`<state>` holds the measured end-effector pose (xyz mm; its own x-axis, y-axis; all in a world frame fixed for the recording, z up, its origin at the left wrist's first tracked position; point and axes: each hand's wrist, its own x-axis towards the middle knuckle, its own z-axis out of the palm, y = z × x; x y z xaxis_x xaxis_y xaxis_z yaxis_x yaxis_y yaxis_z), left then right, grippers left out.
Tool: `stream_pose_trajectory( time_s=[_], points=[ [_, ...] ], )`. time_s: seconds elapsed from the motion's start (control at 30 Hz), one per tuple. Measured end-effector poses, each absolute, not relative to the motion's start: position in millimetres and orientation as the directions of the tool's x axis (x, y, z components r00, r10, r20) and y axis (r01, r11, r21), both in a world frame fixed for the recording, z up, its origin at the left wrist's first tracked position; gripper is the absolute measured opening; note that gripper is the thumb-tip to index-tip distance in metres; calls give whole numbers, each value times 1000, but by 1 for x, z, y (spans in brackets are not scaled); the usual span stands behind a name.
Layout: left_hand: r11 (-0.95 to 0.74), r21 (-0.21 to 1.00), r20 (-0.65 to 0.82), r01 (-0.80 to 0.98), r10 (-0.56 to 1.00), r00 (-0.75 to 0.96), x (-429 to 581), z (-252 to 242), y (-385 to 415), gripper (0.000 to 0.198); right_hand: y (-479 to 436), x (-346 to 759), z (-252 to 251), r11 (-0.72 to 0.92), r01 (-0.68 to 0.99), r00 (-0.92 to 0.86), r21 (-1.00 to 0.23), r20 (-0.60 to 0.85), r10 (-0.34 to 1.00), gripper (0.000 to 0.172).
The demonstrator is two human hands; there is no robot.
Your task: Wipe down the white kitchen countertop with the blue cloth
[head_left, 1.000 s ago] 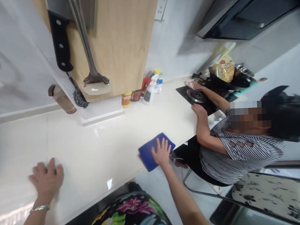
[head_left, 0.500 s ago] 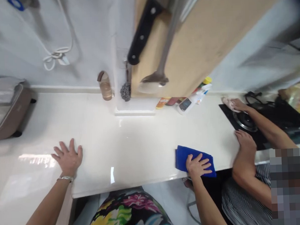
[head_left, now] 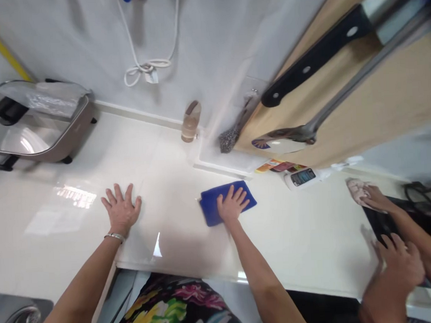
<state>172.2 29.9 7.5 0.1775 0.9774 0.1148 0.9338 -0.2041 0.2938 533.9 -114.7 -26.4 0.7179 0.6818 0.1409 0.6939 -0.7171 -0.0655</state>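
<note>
Both hands lay palm-down on the pale counter (head_left: pixel 293 234). The right hand (head_left: pixel 231 206) was spread flat on a folded blue cloth (head_left: pixel 210 207), fingers fanned and not curled around anything, so it pressed the cloth rather than gripped it. The left hand (head_left: pixel 122 211), with a thin bracelet (head_left: pixel 115 236) at the wrist, rested open on bare counter well to the left, holding nothing.

The cloth sat near the middle of the counter, just in front of the white ledge under the hanging cutting board (head_left: pixel 377 102). It looked soft, light and limp, likely to bunch or slide on the glossy top unless weight stayed on it. A flat palm over its centre seemed the surest hold; to lift it, a pinch at the near folded edge would probably serve.

The right forearm ran straight up from the lower edge with the wrist low. The left arm angled in from the lower left as if bracing.

At the far right, another person's hand (head_left: pixel 372 197) lay on a pinkish rag (head_left: pixel 356 191), their other hand (head_left: pixel 400 263) nearer the counter's edge.
</note>
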Motion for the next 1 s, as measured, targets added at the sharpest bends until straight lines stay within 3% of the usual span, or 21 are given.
stream_pose_trajectory(
  time_s=[0.17,0.33,0.5,0.67,0.87,1.0],
  points=[
    [-198,298,125,934,978,168,171,3,29,63,-59,475,-18,-524,849,528,-61,117,841,74],
    [-190,296,111,936,980,164,169,1,28,63,-13,430,-6,-219,973,224,-76,55,973,76],
    [-175,307,79,935,984,158,169,4,27,63,2,420,1,21,993,-19,-116,18,1000,78],
    [-160,333,37,929,987,157,169,7,26,65,-48,438,4,289,947,-293,-140,-6,956,76],
    [-172,338,29,925,985,172,169,5,25,65,-155,494,4,301,945,-313,-130,-86,946,72],
    [-183,355,46,917,983,178,168,3,25,66,-230,522,0,160,985,-166,-65,-100,981,70]
  ],
)
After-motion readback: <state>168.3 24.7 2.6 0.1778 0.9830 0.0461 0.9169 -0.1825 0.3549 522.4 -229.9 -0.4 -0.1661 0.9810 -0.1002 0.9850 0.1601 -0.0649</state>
